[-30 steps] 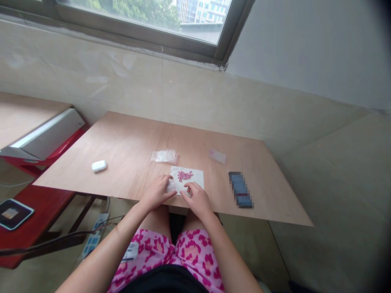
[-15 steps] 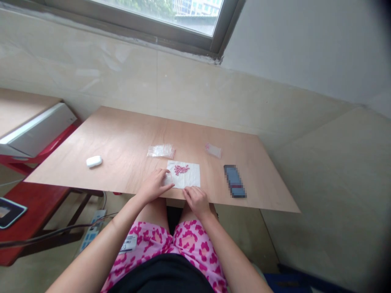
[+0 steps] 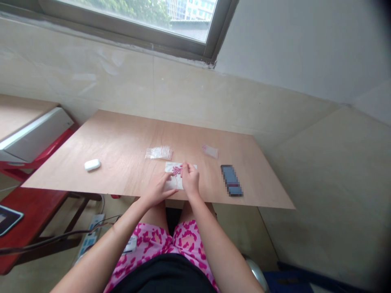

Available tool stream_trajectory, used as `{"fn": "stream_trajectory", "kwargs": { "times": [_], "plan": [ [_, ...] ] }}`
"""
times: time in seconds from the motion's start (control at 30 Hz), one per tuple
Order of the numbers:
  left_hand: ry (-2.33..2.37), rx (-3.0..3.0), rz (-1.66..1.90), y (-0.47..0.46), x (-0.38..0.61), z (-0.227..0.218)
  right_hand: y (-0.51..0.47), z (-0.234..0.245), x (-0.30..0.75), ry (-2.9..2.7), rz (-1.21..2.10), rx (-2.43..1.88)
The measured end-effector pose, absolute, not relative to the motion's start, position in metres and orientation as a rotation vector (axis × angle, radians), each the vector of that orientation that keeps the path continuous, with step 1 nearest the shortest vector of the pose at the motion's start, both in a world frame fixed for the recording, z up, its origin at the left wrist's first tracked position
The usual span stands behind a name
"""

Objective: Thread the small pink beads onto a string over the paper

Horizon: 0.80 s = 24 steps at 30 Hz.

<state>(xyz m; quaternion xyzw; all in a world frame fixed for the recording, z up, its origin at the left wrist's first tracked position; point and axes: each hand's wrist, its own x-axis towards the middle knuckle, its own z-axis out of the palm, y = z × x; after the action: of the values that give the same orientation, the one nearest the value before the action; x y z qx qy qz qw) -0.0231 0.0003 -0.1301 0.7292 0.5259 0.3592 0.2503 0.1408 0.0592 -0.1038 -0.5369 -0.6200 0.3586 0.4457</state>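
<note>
Where two hands reach, one sheet bears beads.

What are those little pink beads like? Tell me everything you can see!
The pink beads are small and roundish, loosely bunched on the white sheet, toward its far edge. They're too small to tell their material. The right hand is at the pile's right side; whether it touches any is unclear. The left hand is to their left, nearer the person.
</note>
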Motion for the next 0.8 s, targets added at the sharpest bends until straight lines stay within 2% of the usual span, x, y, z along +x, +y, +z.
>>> {"fn": "stream_trajectory", "kwargs": {
  "times": [0.17, 0.33, 0.57, 0.8],
  "plan": [
    [1.415, 1.88, 1.047, 0.003, -0.025, -0.128, 0.055, -0.097, 0.128, -1.629, 0.889, -1.246],
    [1.451, 1.644, 1.093, 0.009, -0.03, -0.12, 0.078, -0.118, 0.163, -1.504, 0.865, -1.395],
    [1.331, 1.276, 1.195, 0.015, -0.036, -0.103, 0.093, -0.149, 0.197, -1.965, 0.579, -1.546],
    [1.298, 1.126, 1.208, 0.016, -0.039, -0.113, 0.097, -0.152, 0.195, -2.114, 0.487, -1.513]
  ]
}}
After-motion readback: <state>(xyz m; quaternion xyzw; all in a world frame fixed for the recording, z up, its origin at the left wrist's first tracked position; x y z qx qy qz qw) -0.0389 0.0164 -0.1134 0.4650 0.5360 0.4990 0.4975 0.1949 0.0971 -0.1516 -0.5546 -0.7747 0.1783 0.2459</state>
